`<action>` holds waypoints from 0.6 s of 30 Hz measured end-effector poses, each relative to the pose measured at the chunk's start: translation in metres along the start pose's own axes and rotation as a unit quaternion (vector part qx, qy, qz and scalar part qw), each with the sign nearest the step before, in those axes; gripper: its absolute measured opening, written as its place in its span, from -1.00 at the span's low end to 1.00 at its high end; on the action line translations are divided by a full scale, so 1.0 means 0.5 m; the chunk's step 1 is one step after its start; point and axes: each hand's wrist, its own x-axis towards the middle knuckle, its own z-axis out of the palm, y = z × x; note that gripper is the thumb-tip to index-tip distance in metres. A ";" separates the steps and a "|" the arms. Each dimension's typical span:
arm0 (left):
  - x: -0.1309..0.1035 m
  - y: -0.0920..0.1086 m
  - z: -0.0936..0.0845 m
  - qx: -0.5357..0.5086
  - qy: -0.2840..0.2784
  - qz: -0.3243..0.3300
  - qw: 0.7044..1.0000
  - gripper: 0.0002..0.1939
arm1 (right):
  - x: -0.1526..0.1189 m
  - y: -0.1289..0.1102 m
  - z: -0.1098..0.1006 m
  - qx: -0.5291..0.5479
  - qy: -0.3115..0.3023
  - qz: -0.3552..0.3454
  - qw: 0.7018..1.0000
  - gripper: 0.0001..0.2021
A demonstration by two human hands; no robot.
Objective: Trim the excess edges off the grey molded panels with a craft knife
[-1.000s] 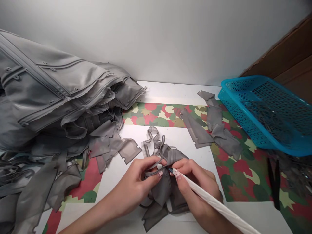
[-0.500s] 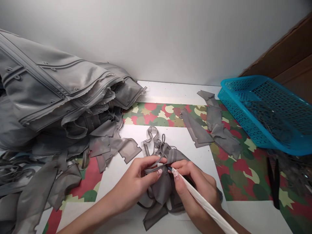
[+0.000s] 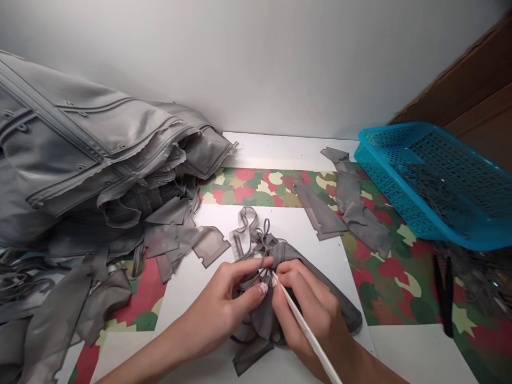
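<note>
In the middle of the white board (image 3: pixel 192 314) lies a bunched grey rubbery piece (image 3: pixel 330 282) with thin loops and flat strips. My left hand (image 3: pixel 224 298) is closed on its near side, thumb and forefinger pinching a thin strip. Close beside those fingertips, my right hand (image 3: pixel 312 304) grips a slim tool with a long white wrapped handle (image 3: pixel 314 336). The handle slants from the fingertips down toward the bottom edge. Its tip sits among the grey strips between both hands, too hidden to make out. A curled grey strip (image 3: pixel 248 218) lies just beyond the hands.
A tall heap of grey moulded sheets (image 3: pixel 68 128) stands at left, with loose scraps (image 3: pixel 52 320) below. Cut grey pieces (image 3: pixel 320 210) lie right of centre. A blue basket (image 3: pixel 388 181) holds thin dark strands. Black tweezers (image 3: pixel 444 298) rest on the patterned cloth at right.
My right hand has shifted left, closer to my left fingertips, and the white handle stands steeper. The tool's dark tip, visible before, is now hidden. More of the grey piece shows at right.
</note>
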 end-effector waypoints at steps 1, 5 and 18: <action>0.000 0.002 -0.001 0.000 0.001 0.001 1.000 -0.59 | 0.000 -0.001 -0.003 0.012 0.003 0.007 1.000 -0.82; 0.002 0.014 -0.004 0.059 0.025 0.021 0.998 -0.61 | 0.003 -0.010 -0.021 0.117 -0.012 0.142 0.983 -0.92; 0.012 0.028 -0.003 0.104 -0.002 0.070 0.992 -0.85 | 0.034 -0.007 -0.044 0.600 0.009 0.404 0.690 -0.84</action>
